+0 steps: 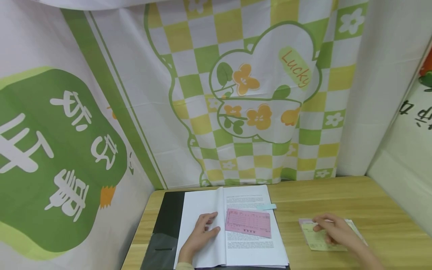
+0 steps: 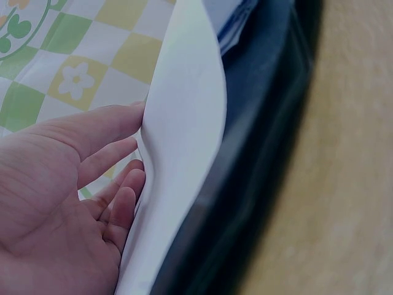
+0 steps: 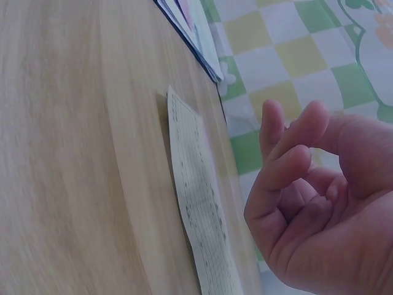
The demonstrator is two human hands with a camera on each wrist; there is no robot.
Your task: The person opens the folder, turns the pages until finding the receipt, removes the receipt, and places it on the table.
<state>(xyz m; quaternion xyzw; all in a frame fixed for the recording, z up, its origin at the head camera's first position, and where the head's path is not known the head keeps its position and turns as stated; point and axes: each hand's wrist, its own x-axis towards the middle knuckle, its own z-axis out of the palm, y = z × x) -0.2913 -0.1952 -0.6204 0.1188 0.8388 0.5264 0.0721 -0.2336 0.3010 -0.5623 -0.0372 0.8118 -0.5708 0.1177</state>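
Note:
A stack of printed white sheets (image 1: 202, 202) lies opened in a black folder (image 1: 165, 221). My left hand (image 1: 201, 235) rests on its blank left page, fingers loosely bent and touching the paper, as the left wrist view also shows. On the printed right page lies a pink slip (image 1: 248, 223), with a pale blue tab (image 1: 268, 206) sticking out at the edge. To the right, my right hand (image 1: 339, 231) hovers over a yellow slip (image 1: 315, 243) lying on other slips. Its fingers are loosely curled with nothing between them; in the right wrist view the slip (image 3: 199, 190) is apart from them.
The wooden table (image 1: 374, 202) carries the folder and slips. A checked green and yellow curtain (image 1: 249, 161) hangs along the back edge. White printed cloth (image 1: 111, 225) stands on the left, and another cloth (image 1: 401, 168) on the right.

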